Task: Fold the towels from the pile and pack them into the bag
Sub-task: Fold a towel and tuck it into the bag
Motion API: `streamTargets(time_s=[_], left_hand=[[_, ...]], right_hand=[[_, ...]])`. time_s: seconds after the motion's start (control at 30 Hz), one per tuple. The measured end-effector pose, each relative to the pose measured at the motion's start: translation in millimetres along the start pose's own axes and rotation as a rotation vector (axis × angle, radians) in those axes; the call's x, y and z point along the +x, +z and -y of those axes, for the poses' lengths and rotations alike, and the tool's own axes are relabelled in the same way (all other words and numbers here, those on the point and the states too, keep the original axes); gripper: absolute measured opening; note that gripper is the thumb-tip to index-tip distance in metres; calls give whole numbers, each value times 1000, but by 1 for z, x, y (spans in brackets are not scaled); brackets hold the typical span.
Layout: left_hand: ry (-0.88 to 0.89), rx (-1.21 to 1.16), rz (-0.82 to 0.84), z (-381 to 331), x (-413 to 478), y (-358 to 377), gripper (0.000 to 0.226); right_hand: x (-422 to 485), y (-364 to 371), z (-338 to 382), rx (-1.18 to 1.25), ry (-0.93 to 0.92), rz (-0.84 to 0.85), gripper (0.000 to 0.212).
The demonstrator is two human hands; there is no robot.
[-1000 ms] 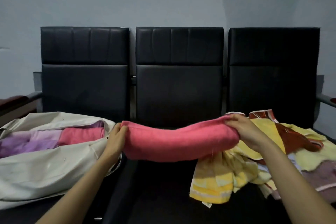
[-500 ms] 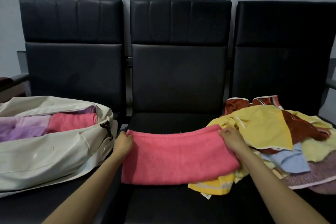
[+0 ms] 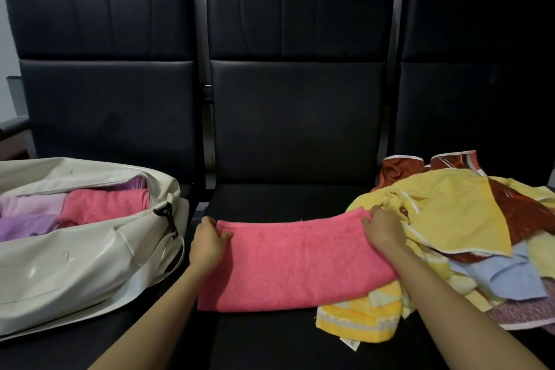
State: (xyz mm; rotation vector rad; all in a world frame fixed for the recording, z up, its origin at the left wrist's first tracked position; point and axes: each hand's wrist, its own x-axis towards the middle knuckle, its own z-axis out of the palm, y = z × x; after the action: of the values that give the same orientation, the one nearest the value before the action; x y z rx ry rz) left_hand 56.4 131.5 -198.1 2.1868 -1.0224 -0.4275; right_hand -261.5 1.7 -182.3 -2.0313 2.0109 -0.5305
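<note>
On the middle seat [image 3: 288,336], a pink towel [image 3: 295,264] lies long axis left-to-right; left hand [image 3: 207,245] and right hand [image 3: 383,230] pinch its far corners, bag [image 3: 75,261] nearer the left hand.

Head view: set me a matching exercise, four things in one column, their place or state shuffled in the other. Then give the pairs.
Things
1. pink towel
2. cream bag
3. towel pile
4. left hand

Places or states
A. heaped on the right chair
B. on the left chair, open, folded towels inside
C. gripping a far corner of a towel
D. spread on the middle chair

Pairs: 1-D, 2-B, 3-A, 4-C
</note>
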Motion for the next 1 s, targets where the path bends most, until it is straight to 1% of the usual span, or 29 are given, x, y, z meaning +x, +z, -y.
streamTargets(time_s=[0.07,0.13,0.17,0.23,0.27,0.33,0.43,0.53,0.6,0.7,0.77,0.87,0.93,1.0], left_hand=[[-29,81,40,-2,-6,-1,51],[-69,255,121,-3,-9,-2,68],[-85,323,158,-4,-10,-4,73],[-119,391,214,-4,-15,-6,74],[-123,398,223,-5,-18,-7,72],[-76,369,196,-7,-26,-7,63],[-7,212,102,-13,-37,-11,44],[48,100,6,-12,-38,-25,34],[51,26,-33,-9,-35,-35,32],[-24,-161,-41,-12,-27,-37,35],[-52,-341,8,-26,-23,-29,36],[-49,-628,165,-61,-31,-10,17],[-30,-732,279,-87,-43,4,11],[-19,-785,400,-108,-53,25,15]], right_hand=[[-6,-5,5,-69,-12,16,25],[-18,-10,13,-172,-59,20,34],[-26,-12,17,-219,-106,16,38],[-44,-14,27,-261,-242,35,42],[-54,-14,32,-253,-299,72,42],[-72,-12,42,-232,-369,178,42],[-90,-3,52,-294,-466,322,44],[-101,11,55,-333,-499,483,50],[-107,19,56,-301,-517,525,52],[-115,28,61,-298,-514,505,54],[-117,32,63,-311,-509,480,54],[-112,25,63,-232,-520,460,50],[-100,15,61,-36,-473,431,41],[-84,7,53,199,-321,362,33]])
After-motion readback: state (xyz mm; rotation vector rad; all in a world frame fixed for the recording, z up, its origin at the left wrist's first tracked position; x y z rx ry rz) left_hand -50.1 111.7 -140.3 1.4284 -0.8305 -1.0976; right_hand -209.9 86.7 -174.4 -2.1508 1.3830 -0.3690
